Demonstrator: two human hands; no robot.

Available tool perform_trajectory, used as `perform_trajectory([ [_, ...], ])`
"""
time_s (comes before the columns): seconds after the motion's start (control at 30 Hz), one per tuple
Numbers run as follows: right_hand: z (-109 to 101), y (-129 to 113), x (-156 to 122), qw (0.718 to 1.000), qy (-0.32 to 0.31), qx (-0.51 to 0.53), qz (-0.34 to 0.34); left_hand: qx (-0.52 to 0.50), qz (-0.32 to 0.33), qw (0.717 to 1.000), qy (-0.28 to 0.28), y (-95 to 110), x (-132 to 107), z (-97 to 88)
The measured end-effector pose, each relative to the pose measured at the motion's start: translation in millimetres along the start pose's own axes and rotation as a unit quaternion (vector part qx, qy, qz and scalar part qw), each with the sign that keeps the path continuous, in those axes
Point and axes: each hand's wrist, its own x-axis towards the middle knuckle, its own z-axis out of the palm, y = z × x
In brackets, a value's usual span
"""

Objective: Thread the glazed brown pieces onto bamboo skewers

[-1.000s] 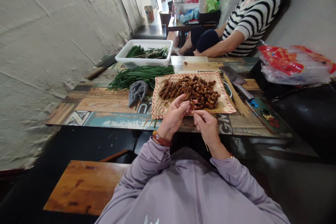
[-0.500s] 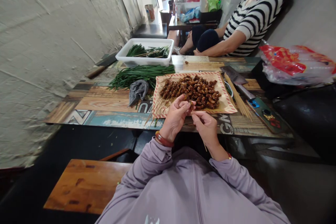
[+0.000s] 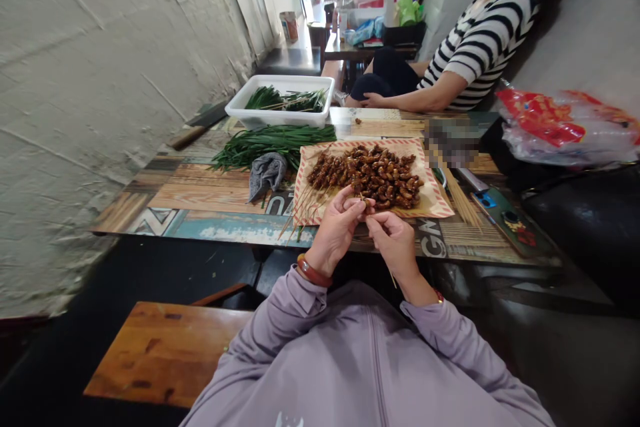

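Left fingers [image 3: 351, 205] closer to right fingers [image 3: 379, 221], skewer [image 3: 391, 275] (thin, bamboo) between them.

- Patchwork-painted wooden table [image 3: 200, 197]: a white plastic tub [image 3: 240, 107] is set at the far edge.
- Loose green chives [image 3: 270, 143] and a crumpled grey cloth [image 3: 267, 172] are laid nearer.
- A red-striped paper sheet [image 3: 435, 203] is spread by the near edge.

a rough whitewashed wall [image 3: 100, 67] runs along the left in soft light. the patchwork-painted wooden desk [image 3: 200, 197] stands over a dark floor [image 3: 165, 273], a plain wooden bench [image 3: 160, 353] near, a second desk [image 3: 373, 51] farther back.
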Motion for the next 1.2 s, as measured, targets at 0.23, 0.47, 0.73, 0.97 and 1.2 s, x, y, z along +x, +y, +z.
perform_trajectory([
  [0.23, -2.6, 5.3, -8.7, 0.999, -0.020, 0.019, 0.017, 0.017, 0.020, 1.000, 0.009, 5.4, 4.4, -2.8],
  [0.47, -3.1, 8.1, -7.4, 1.000, -0.005, -0.012, -0.020, 0.014, 0.022, 1.000, 0.001, 2.7, 1.9, 0.1],
  [0.73, -4.5, 11.1, -8.3, 0.999, -0.020, 0.033, 0.001, 0.030, 0.025, 0.999, 0.003, 11.8, 4.3, -2.3],
  [0.97, -3.6, 17.8, -8.9, 0.999, -0.032, 0.028, 0.003, -0.011, 0.078, 0.997, -0.002, 22.6, 20.4, -2.2],
  [1.2, -3.7, 22.9, -8.6, 0.999, -0.041, 0.015, -0.006, -0.013, 0.090, 0.996, 0.010, 20.6, 20.8, -6.9],
])
